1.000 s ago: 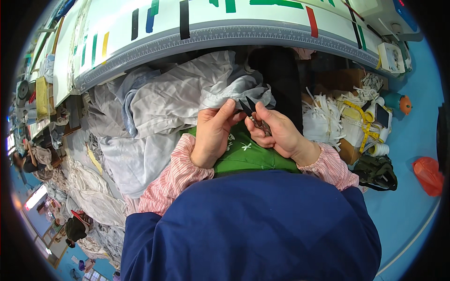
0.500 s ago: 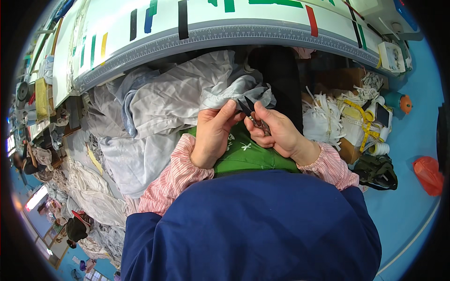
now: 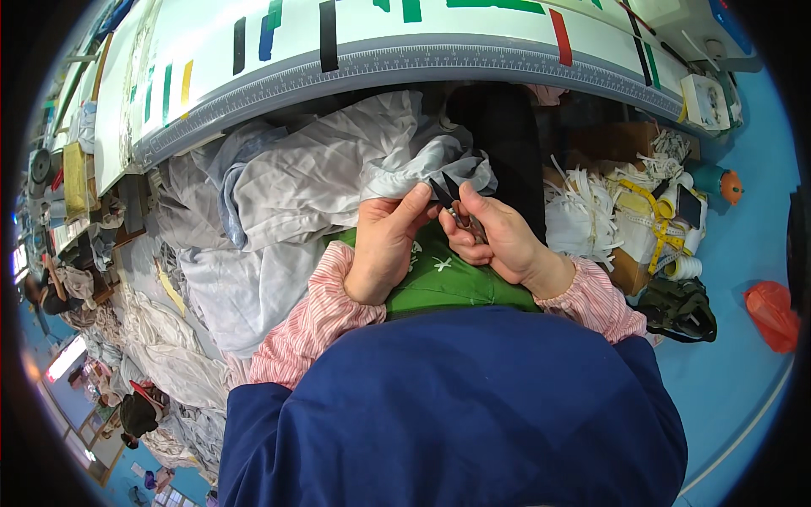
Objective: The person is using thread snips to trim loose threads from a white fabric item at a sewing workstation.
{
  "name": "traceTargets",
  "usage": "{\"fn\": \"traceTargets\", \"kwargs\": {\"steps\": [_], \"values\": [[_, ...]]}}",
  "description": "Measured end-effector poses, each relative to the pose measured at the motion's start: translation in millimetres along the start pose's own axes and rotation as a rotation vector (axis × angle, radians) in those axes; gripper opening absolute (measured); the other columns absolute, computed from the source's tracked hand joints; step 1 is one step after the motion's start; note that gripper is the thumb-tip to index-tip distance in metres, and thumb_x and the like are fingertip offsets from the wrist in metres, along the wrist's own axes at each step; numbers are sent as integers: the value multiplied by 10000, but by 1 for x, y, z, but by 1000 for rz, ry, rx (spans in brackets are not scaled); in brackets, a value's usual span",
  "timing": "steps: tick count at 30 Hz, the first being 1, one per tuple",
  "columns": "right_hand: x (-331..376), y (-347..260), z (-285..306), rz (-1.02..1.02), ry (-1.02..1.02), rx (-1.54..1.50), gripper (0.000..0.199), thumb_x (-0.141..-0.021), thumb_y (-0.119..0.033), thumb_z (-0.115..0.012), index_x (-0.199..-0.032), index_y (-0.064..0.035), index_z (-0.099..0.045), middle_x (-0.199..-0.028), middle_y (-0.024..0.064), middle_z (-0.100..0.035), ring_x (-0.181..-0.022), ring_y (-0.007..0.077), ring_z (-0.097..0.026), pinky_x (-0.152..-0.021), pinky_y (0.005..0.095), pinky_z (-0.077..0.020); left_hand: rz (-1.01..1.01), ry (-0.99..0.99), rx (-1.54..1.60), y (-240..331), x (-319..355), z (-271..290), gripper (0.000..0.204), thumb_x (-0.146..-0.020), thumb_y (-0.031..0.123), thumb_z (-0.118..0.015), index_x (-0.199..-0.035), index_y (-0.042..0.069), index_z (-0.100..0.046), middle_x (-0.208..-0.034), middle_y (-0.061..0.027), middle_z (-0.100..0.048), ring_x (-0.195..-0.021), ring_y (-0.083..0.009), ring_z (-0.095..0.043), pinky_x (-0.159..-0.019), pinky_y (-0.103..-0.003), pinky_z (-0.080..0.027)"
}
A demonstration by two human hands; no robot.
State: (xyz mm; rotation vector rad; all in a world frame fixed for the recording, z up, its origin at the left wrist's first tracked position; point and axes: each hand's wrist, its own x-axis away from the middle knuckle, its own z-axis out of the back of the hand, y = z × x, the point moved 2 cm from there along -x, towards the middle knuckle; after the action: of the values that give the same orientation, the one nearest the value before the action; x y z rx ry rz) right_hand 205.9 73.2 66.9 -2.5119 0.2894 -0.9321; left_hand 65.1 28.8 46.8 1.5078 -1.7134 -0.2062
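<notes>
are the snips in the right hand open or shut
Open: the two dark blade tips of the snips splay apart in a V above the right hand, at the grey cloth.

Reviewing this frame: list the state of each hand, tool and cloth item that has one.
left hand: pinching the grey fabric's edge
right hand: gripping the thread snips
thread snips: blades open, at the fabric edge
grey fabric: crumpled, draped over the lap
yellow tape measure: loosely tangled
</notes>
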Motion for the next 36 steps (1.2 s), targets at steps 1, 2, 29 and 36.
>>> {"fn": "traceTargets", "kwargs": {"steps": [1, 2, 29, 36], "values": [[0, 0, 0, 3, -5, -6, 517, -934, -503, -310, -806, -45, -512, -594, -42, -372, -409, 35, -249, -393, 190, -192, 0, 0, 0, 0, 0, 0, 137, -871, 82, -561, -976, 7, -606, -881, -49, -622, -740, -104, -558, -697, -236, -473], [-1, 0, 1, 3, -5, -6, 517, -934, -503, -310, -806, -45, -512, -594, -42, -372, -409, 35, -249, -393, 190, -192, -10, 1, -8, 0, 0, -1, 135, -868, 79, -564, -973, 5, -605, -874, -48, -620, -737, -104, -553, -698, -237, -470], [-16, 13, 16, -139, -418, -236, 565, -925, -528, -275, -770, -40, -515, -536, -2, -372, -403, 56, -257, -383, 185, -226, -144, 43, -172, -3, 1, 0, 165, -852, 12, -555, -1007, -32, -590, -902, -62, -629, -800, -109, -578, -727, -242, -461], [-16, 11, 18, -101, -485, -183, 560, -922, -522, -294, -770, -29, -511, -556, 21, -404, -417, 67, -282, -398, 200, -243, -191, 0, -212, -5, -1, 2, 165, -846, 4, -559, -1005, -28, -589, -938, -65, -626, -815, -121, -586, -736, -243, -468]]}}
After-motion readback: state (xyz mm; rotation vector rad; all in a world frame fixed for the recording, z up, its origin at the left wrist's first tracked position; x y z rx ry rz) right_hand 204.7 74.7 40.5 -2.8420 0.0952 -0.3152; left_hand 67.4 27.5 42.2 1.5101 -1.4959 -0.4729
